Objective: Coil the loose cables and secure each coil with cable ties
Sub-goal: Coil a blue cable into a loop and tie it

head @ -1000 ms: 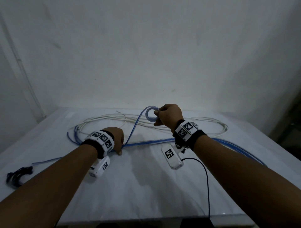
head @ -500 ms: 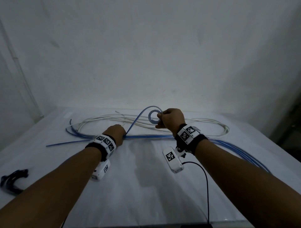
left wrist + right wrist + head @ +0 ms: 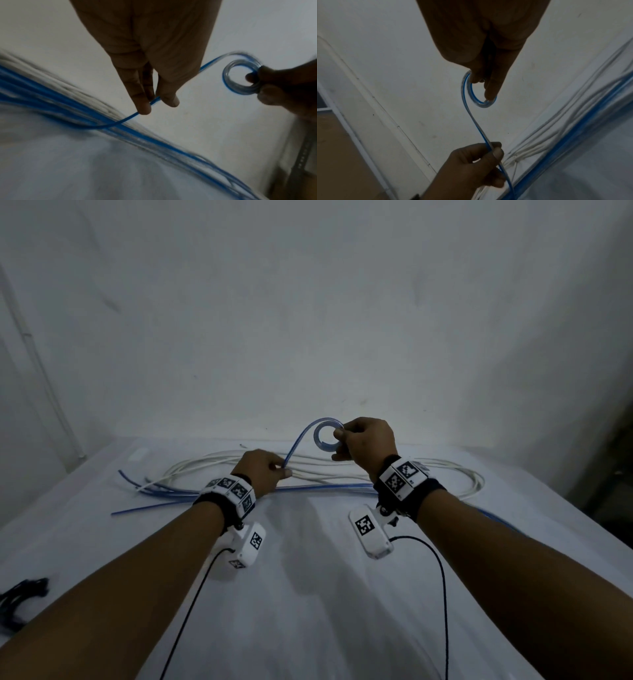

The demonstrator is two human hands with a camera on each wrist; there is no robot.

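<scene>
A thin blue-and-clear cable (image 3: pixel 301 436) rises from the table into a small tight coil (image 3: pixel 325 436) (image 3: pixel 240 75) (image 3: pixel 476 92). My right hand (image 3: pixel 366 440) pinches that coil between thumb and fingers, held above the table near the wall. My left hand (image 3: pixel 263 470) (image 3: pixel 154 100) (image 3: pixel 481 162) pinches the same cable a little lower and to the left, between thumb and fingertips. The rest of the blue cable (image 3: pixel 329 487) lies in long strands across the table. A white cable (image 3: pixel 342 467) lies in loose long loops behind it.
A white cloth covers the table (image 3: pixel 308 594); a white wall stands close behind. A black bundle of cable ties (image 3: pixel 20 601) lies at the near left edge. Black wires from the wrist cameras (image 3: pixel 442 594) hang toward me. The table's right edge (image 3: pixel 582 518) drops to a dark floor.
My left hand has slid right and farther along the blue cable, toward the right hand. The loose blue strands at the left have shifted. The right hand keeps the small coil.
</scene>
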